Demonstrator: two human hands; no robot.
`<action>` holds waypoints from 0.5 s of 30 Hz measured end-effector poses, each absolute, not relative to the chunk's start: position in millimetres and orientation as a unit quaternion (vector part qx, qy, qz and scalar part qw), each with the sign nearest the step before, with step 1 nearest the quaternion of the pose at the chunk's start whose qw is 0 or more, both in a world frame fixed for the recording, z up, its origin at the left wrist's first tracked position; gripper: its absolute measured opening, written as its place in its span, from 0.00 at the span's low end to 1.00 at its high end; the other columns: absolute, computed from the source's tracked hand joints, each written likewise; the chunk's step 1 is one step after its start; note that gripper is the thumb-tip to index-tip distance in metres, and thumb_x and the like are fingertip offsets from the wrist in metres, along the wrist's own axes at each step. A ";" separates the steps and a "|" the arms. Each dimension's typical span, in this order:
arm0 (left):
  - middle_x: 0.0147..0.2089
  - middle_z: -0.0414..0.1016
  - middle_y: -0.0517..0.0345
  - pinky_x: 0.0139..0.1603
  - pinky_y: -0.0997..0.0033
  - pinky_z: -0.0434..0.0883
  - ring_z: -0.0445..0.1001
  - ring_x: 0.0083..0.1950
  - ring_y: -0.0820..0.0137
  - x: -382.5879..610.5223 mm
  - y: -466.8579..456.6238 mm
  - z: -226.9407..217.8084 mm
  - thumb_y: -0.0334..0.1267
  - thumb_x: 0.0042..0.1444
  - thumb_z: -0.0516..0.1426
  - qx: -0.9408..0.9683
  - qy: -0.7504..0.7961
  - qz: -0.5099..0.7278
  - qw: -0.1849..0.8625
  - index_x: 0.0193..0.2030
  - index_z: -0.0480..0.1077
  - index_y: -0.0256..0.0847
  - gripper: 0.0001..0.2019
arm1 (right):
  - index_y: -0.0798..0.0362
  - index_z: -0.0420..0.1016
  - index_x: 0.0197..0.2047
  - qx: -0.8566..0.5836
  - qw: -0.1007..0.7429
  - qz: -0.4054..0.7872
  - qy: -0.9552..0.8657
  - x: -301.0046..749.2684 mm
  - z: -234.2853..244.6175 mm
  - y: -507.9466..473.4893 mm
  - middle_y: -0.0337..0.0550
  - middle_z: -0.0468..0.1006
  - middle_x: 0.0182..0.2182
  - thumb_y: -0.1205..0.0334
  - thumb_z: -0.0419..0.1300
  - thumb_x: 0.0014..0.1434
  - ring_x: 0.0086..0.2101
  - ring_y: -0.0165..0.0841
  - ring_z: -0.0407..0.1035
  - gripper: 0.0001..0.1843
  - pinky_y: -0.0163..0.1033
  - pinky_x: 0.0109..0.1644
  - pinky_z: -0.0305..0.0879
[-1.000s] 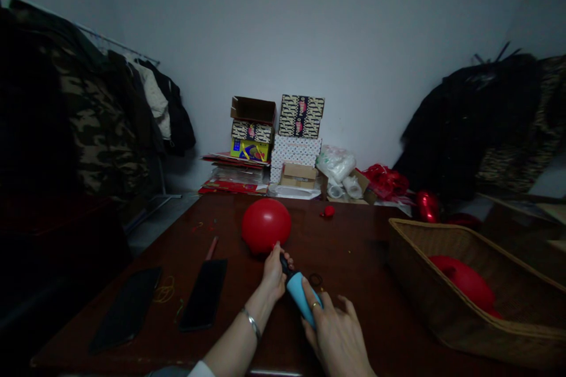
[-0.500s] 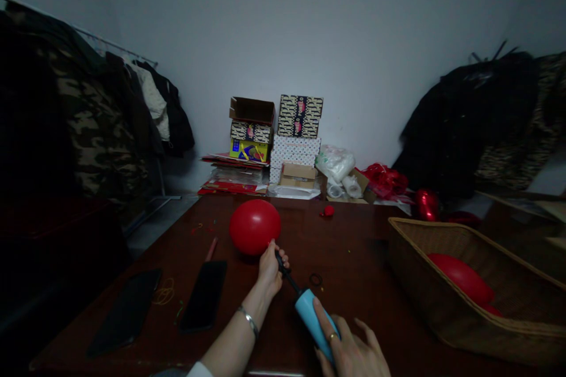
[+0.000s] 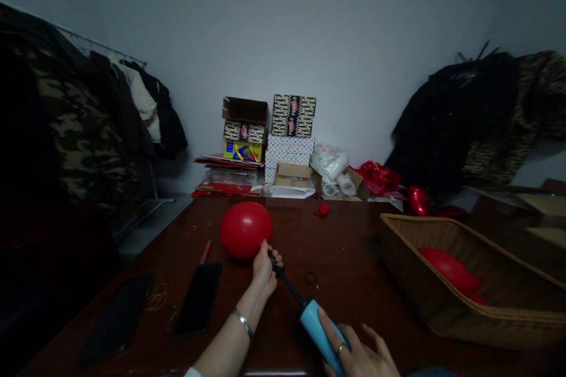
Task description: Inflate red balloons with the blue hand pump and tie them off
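A red balloon (image 3: pixel 245 228), partly inflated, rests on the dark wooden table (image 3: pixel 345 259). My left hand (image 3: pixel 264 267) is closed around the balloon's neck and the black nozzle end of a hand pump. The pump's blue barrel (image 3: pixel 319 334) lies low and to the right, joined to the nozzle by a thin black rod (image 3: pixel 289 285) that is drawn out. My right hand (image 3: pixel 360 356) grips the blue barrel at the bottom edge, index finger along it, other fingers partly spread.
Two dark phones (image 3: pixel 197 299) (image 3: pixel 117 319) and loose rubber bands (image 3: pixel 157 297) lie at the left. A wicker basket (image 3: pixel 411 274) with a red balloon (image 3: pixel 448 271) stands at the right. Stacked boxes (image 3: pixel 274 141), bags and red scraps crowd the far edge. Clothes hang on both sides.
My right hand pulled the blue barrel back toward me, drawing the rod out. The balloon and my left hand shifted slightly left in view as the camera turned.
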State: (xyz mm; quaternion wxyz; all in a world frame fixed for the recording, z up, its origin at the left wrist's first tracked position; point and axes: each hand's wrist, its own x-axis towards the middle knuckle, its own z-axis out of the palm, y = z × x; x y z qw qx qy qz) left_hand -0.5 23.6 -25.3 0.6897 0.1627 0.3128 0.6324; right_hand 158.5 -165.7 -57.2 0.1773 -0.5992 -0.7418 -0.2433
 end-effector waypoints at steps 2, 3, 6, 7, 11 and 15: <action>0.19 0.59 0.66 0.16 0.81 0.54 0.58 0.17 0.79 0.1 22.6 -25.5 0.50 0.52 0.58 0.161 0.312 0.630 0.693 0.28 0.58 0.40 0.17 | 0.45 0.48 0.65 -0.580 0.163 -0.239 -0.762 158.0 -49.7 -161.9 0.36 0.75 0.36 0.62 0.52 0.51 0.20 0.26 0.67 0.38 0.46 0.47 0.56; 0.19 0.59 0.66 0.16 0.81 0.54 0.58 0.17 0.80 0.7 21.9 -25.8 0.51 0.52 0.58 0.162 0.312 0.628 0.695 0.28 0.58 0.40 0.17 | 0.45 0.47 0.65 -0.572 0.158 -0.237 -0.769 157.4 -46.6 -159.8 0.36 0.75 0.35 0.62 0.53 0.51 0.20 0.26 0.67 0.38 0.45 0.47 0.57; 0.18 0.58 0.67 0.17 0.80 0.55 0.58 0.17 0.80 4.0 18.9 -27.4 0.52 0.51 0.58 0.169 0.314 0.622 0.697 0.28 0.58 0.40 0.18 | 0.45 0.45 0.66 -0.576 0.152 -0.228 -0.770 153.9 -40.4 -153.7 0.35 0.74 0.33 0.61 0.54 0.52 0.20 0.27 0.67 0.40 0.44 0.47 0.56; 0.18 0.58 0.67 0.17 0.80 0.55 0.58 0.17 0.79 5.4 17.8 -28.0 0.52 0.51 0.58 0.171 0.317 0.621 0.696 0.27 0.58 0.40 0.18 | 0.45 0.44 0.66 -0.581 0.151 -0.224 -0.768 152.0 -39.2 -151.9 0.36 0.74 0.33 0.61 0.54 0.52 0.20 0.27 0.67 0.40 0.45 0.47 0.56; 0.18 0.58 0.67 0.17 0.80 0.54 0.58 0.17 0.79 10.5 13.6 -29.0 0.52 0.52 0.57 0.168 0.327 0.617 0.696 0.27 0.57 0.41 0.18 | 0.44 0.44 0.66 -0.593 0.154 -0.202 -0.764 141.7 -34.8 -144.3 0.38 0.75 0.35 0.61 0.53 0.53 0.23 0.28 0.69 0.39 0.46 0.49 0.55; 0.18 0.58 0.67 0.18 0.79 0.56 0.58 0.17 0.79 13.0 9.2 -28.9 0.53 0.51 0.57 0.172 0.330 0.609 0.701 0.27 0.57 0.41 0.18 | 0.44 0.48 0.65 -0.625 0.138 -0.185 -0.746 127.1 -27.4 -135.1 0.39 0.74 0.35 0.64 0.55 0.52 0.24 0.29 0.70 0.38 0.48 0.51 0.54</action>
